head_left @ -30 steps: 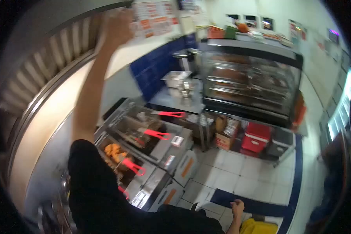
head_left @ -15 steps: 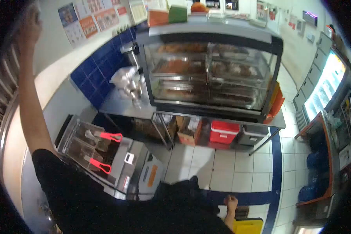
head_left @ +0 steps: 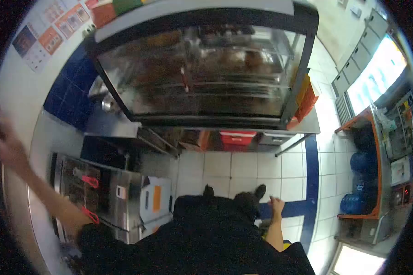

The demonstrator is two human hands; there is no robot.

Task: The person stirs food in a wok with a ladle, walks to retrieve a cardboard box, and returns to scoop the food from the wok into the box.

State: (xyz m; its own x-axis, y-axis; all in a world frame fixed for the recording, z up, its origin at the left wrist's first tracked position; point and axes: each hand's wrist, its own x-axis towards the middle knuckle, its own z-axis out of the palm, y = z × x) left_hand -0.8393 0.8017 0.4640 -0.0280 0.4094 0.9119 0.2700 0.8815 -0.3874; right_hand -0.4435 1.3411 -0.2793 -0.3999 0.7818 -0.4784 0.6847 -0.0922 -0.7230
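My left hand (head_left: 3,143) is stretched out at the far left edge, blurred, fingers apart and holding nothing, near the white wall beside the fryer (head_left: 110,197). My right hand (head_left: 276,204) hangs low by my side over the tiled floor, fingers curled with nothing in them. Two red basket handles (head_left: 91,181) stick out of the fryer below my left arm. A big glass-fronted display cabinet (head_left: 192,68) with food on its shelves fills the upper middle, straight ahead of me.
The cabinet stands on a steel table (head_left: 110,126) with a red box (head_left: 236,137) underneath. Blue water bottles (head_left: 360,162) sit under an orange-edged counter at right. Lit fridges (head_left: 376,75) line the far right. White floor tiles (head_left: 243,167) lie between.
My left hand has come down from up by the hood to the left edge. The view has swung right and down; the cabinet now fills the top. My right hand stays low.
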